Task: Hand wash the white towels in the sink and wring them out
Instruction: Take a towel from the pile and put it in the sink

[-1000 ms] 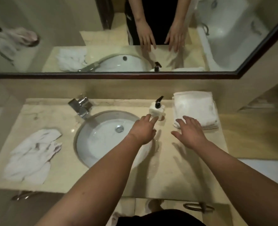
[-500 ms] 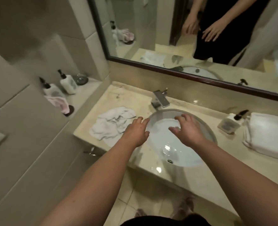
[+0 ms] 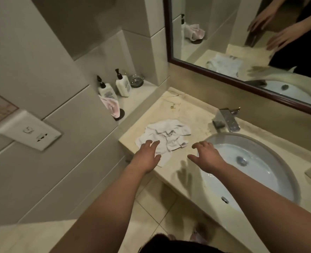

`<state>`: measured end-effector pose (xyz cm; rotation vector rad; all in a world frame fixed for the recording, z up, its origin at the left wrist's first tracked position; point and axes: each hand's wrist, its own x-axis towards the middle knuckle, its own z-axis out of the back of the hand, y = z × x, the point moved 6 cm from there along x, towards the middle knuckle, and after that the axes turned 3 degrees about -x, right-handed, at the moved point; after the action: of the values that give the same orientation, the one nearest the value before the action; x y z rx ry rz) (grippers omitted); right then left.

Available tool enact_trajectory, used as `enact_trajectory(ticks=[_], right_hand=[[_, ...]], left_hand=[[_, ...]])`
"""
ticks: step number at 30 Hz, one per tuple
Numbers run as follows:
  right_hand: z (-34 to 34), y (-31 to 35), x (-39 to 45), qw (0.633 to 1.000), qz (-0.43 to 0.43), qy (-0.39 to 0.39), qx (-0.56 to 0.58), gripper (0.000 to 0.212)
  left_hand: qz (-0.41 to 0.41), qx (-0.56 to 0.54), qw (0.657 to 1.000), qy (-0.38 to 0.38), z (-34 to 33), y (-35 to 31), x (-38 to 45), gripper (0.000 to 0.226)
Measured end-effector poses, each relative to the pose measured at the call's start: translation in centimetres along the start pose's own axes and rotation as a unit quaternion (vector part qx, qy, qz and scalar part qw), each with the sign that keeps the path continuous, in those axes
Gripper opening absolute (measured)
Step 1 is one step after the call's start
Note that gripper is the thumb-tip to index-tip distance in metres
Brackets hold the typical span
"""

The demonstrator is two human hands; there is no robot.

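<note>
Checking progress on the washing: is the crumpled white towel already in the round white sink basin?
No, the crumpled white towel lies on the beige stone counter left of the round white sink basin.

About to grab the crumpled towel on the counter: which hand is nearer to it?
Left. The left hand is over the crumpled towel's near edge, fingers spread. The right hand is off to its right, above the counter beside the sink.

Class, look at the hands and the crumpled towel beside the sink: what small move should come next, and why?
Probably close the left hand on the towel. Its spread fingers already reach over the towel's near edge, the right hand hovers open beside it, and the sink holds no towel yet.
</note>
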<state>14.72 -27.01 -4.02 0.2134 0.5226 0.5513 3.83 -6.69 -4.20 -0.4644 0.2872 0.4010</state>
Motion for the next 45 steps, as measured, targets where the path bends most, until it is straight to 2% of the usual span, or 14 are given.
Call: enact_trajectory(ticks=[3,9,13,18,23,25,27,29,32,34,35,37,40,45], right_hand=[[-0.4,0.0,2.3,1.000,-0.004,0.013,0.011,0.053],[-1.6,1.3,6.8,0.999,0.001,0.041,0.026,0.048],[-3.2,1.7,11.1,0.996,-0.032,0.065,0.050,0.045],[-4.7,3.1,16.4,0.994,-0.080,0.039,0.068,0.043],[-5.3,5.1,21.1,0.993,-0.090,-0.047,0.053,0.038],[-5.8,5.9,22.8,0.995,-0.072,-0.057,0.041,0.044],[-6.8,6.6,24.0,0.997,-0.055,-0.034,0.031,0.060],[-7.5,6.8,25.0,0.998,-0.063,-0.020,-0.006,0.064],[-7.5,7.0,26.1,0.993,-0.069,-0.061,-0.075,0.036],[-7.2,7.4,26.5,0.992,-0.045,-0.094,-0.072,0.027],[-6.8,7.6,26.4,0.992,-0.033,-0.117,-0.040,0.026],[-5.7,7.2,25.5,0.979,-0.057,-0.163,0.105,0.024],[-4.1,4.9,23.2,0.912,-0.166,-0.194,0.322,0.028],[-0.8,-0.2,19.3,0.848,-0.212,-0.257,0.413,0.028]], left_hand=[[0.027,-0.040,0.998,-0.031,0.7,1.7,1.5,0.059],[0.038,-0.037,0.999,-0.002,0.7,5.3,5.3,0.055],[0.050,-0.072,0.996,0.002,0.2,7.8,9.4,0.046],[0.063,-0.079,0.992,0.077,-2.4,10.9,13.9,0.043],[0.117,-0.092,0.987,0.064,-3.4,12.9,17.5,0.052],[0.153,-0.077,0.984,0.039,-3.5,13.4,18.5,0.056],[0.171,-0.051,0.984,0.017,-3.8,13.9,19.3,0.060],[0.170,-0.039,0.984,0.033,-4.6,14.5,19.8,0.058],[0.145,-0.082,0.984,0.063,-5.4,15.6,20.5,0.041],[0.106,-0.105,0.987,0.054,-5.0,16.0,21.0,0.032],[0.089,-0.118,0.988,0.051,-4.8,16.0,21.1,0.030],[0.081,-0.174,0.980,0.054,-4.5,15.8,20.9,0.029],[0.112,-0.274,0.954,0.041,-3.4,14.2,20.6,0.031],[0.145,-0.436,0.888,-0.006,-1.0,8.9,20.5,0.011]])
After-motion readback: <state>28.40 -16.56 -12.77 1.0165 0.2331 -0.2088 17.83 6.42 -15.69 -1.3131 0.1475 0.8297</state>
